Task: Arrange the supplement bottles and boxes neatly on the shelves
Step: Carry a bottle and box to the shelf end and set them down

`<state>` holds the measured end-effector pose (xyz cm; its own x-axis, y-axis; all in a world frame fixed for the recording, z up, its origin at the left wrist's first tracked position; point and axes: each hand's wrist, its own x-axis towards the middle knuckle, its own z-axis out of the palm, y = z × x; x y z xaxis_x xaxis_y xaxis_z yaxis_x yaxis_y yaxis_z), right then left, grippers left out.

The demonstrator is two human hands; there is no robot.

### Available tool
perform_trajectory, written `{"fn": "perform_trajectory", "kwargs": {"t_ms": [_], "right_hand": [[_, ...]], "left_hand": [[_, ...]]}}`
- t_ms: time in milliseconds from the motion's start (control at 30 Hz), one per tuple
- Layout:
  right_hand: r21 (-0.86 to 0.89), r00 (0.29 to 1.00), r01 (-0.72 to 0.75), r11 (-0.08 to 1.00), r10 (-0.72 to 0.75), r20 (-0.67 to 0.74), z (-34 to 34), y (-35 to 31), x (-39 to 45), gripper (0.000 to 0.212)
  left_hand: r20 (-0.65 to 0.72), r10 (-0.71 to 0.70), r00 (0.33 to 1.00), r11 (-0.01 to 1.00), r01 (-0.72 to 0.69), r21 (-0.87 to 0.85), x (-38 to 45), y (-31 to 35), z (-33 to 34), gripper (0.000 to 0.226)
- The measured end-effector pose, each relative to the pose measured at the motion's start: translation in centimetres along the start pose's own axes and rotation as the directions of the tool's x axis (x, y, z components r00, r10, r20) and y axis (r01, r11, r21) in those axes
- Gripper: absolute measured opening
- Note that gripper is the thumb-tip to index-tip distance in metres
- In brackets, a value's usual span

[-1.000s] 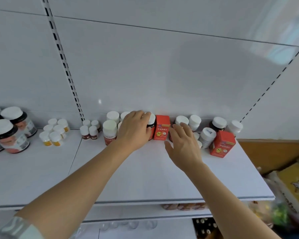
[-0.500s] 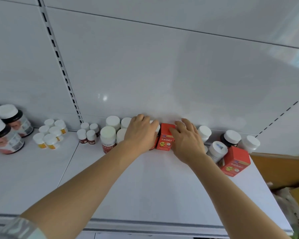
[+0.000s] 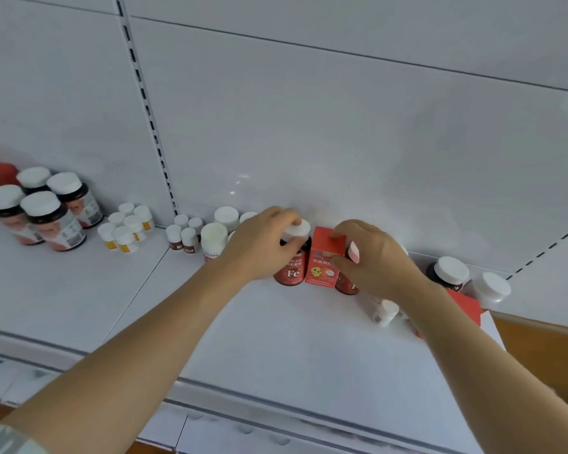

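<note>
Red box (image 3: pixel 325 262) stands at the shelf (image 3: pixel 276 339) back, pinched by my right hand (image 3: pixel 373 260); my left hand (image 3: pixel 259 244) curls around the Fe bottle (image 3: pixel 292 257) touching it.

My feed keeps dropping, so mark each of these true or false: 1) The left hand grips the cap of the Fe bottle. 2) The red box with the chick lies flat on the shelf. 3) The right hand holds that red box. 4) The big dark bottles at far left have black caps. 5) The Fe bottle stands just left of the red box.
1) True: the left hand curls over the white cap of the Fe bottle.
2) False: the red box stands upright on the shelf.
3) True: the right hand grips it, fingers on top.
4) False: the big dark bottles have white caps.
5) True: they stand side by side.
</note>
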<state>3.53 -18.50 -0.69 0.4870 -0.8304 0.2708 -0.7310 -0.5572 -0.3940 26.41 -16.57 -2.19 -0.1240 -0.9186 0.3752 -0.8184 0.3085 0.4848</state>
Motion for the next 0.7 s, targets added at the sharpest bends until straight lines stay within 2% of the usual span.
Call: {"fn": "perform_trajectory", "kwargs": {"t_ms": [100,267,400,533,700], "right_hand": [[0.096,0.999,0.01,0.995,-0.013,0.03,-1.5,-0.8,-0.1,0.033],[0.265,0.997,0.073,0.961,-0.077,0.004,-1.4,-2.6,-0.7,0.029],[0.354,0.998,0.053,0.934,-0.066,0.025,-0.9,-4.9,-0.9,0.027],[0.459,0.999,0.035,0.888,-0.042,0.006,-0.3,-8.7,-0.2,0.029],[0.489,0.999,0.037,0.872,-0.044,0.004,1.7,-15.2,0.6,0.032]], "left_hand": [[-0.016,-0.068,0.998,0.993,0.066,-0.093,-0.9,0.7,-1.4,0.025],[-0.09,-0.127,0.988,0.978,0.109,-0.179,-3.4,0.7,-3.5,0.026],[-0.144,-0.172,0.974,0.963,0.135,-0.233,-5.8,0.1,-5.5,0.027],[-0.217,-0.211,0.953,0.958,0.157,-0.241,-8.3,-1.0,-8.6,0.031],[-0.286,-0.259,0.922,0.951,0.192,-0.242,-11.8,-3.9,-13.7,0.034]]}}
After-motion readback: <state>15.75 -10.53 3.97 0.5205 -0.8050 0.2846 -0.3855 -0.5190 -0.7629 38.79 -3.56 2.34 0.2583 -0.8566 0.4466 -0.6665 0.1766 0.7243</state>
